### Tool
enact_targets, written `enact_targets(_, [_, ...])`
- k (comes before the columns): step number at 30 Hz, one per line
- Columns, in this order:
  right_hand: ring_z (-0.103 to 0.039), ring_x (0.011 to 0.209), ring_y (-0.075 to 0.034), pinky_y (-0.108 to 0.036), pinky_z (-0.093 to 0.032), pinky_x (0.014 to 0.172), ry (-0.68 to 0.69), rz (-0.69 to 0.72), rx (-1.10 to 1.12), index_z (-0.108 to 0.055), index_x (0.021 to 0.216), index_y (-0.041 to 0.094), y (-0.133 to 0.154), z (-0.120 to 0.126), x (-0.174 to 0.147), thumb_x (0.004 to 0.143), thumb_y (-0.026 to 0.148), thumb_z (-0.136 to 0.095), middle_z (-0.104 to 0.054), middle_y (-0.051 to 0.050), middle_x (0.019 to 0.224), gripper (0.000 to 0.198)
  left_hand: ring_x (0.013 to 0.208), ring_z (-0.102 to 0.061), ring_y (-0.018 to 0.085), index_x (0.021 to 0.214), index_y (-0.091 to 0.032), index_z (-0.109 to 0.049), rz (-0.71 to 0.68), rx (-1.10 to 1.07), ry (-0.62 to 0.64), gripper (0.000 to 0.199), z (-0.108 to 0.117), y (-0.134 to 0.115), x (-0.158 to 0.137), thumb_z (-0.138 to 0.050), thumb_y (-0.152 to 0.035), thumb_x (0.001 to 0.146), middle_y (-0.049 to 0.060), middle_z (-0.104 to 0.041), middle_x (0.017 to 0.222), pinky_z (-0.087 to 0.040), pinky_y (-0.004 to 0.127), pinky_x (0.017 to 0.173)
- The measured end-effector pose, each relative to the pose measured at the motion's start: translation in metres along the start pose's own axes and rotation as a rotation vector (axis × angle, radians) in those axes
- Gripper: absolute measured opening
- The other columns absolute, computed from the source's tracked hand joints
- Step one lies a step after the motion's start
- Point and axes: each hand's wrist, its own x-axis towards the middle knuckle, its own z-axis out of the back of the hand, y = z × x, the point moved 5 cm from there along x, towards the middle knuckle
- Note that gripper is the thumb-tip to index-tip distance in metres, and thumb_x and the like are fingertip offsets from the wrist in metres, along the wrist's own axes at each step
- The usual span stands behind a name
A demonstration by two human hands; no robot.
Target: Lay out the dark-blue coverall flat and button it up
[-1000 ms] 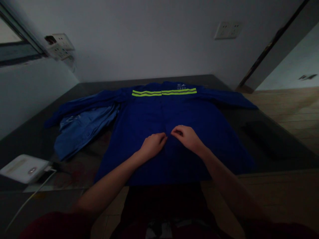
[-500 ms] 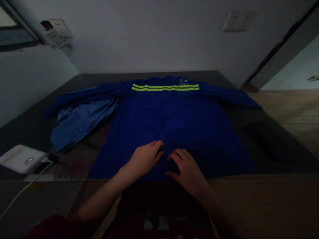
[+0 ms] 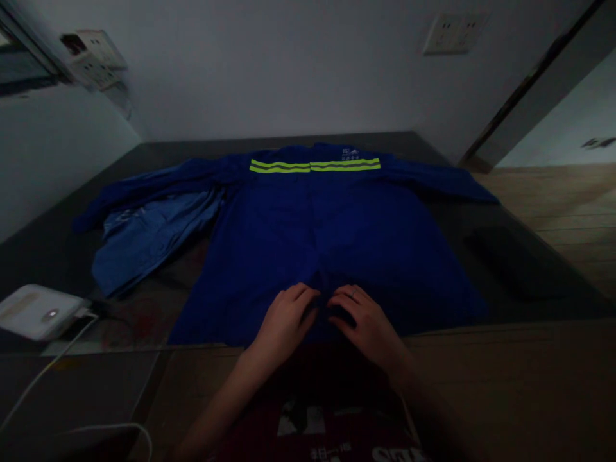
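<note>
A dark blue long-sleeved jacket [image 3: 269,237] lies spread on the dark table, collar toward the wall, with a yellow-green reflective stripe [image 3: 280,167] across its chest. Over the lower middle of the jacket, beside the centre seam, is my left hand [image 3: 286,321]. Its fingers are bent, with a gap to the thumb. Facing it, my right hand [image 3: 366,327] wears a ring and has its thumb apart from its curved fingers. Both sets of fingertips are at the cloth, close to each other. A small fold rises just beyond them. Dim light hides finer detail.
A lighter blue folded garment [image 3: 149,237] lies partly under the jacket's left-hand sleeve. A white device [image 3: 38,312] with a white cable [image 3: 52,362] sits at the table's left front. On the right is a dark flat object [image 3: 510,263]. Wall sockets [image 3: 455,33] are behind.
Both hands have shifted slightly toward the table's front edge. My right thumb has come closer to its fingers, and the cloth beyond the fingertips is more raised. The view has shifted a little.
</note>
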Motion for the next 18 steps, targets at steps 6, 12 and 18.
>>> enact_targets(6, [-0.057,0.093,-0.022,-0.038,-0.048,0.084,-0.096,-0.038,0.071,-0.060,0.095,0.020,-0.002,0.001,0.000,0.087,0.012,-0.049,-0.063,-0.007,0.097,0.016,0.096,-0.059,0.021,0.106,-0.020,-0.058,-0.003,0.034,0.031,0.018,-0.002,-0.008,0.000,-0.052,-0.017,0.089,0.006,-0.063,0.105,-0.044,0.035,0.081])
enact_targets(12, [-0.060,0.076,-0.017,-0.028,-0.048,0.071,-0.293,-0.272,0.262,-0.056,0.093,0.021,-0.019,0.013,-0.005,0.087,0.026,-0.052,-0.064,-0.003,0.084,0.009,0.094,-0.060,0.020,0.107,-0.022,-0.057,0.055,0.041,0.020,0.019,-0.002,-0.009,-0.001,-0.054,-0.019,0.089,0.004,-0.063,0.105,-0.044,0.033,0.080])
enact_targets(18, [-0.061,0.075,-0.017,-0.026,-0.048,0.068,-0.326,-0.351,0.384,-0.058,0.090,0.020,-0.026,0.012,-0.010,0.084,0.029,-0.059,-0.064,-0.002,0.082,0.011,0.088,-0.061,0.021,0.101,-0.021,-0.057,0.134,0.141,0.054,0.014,-0.004,-0.012,0.001,-0.056,-0.026,0.089,0.004,-0.063,0.099,-0.046,0.032,0.077])
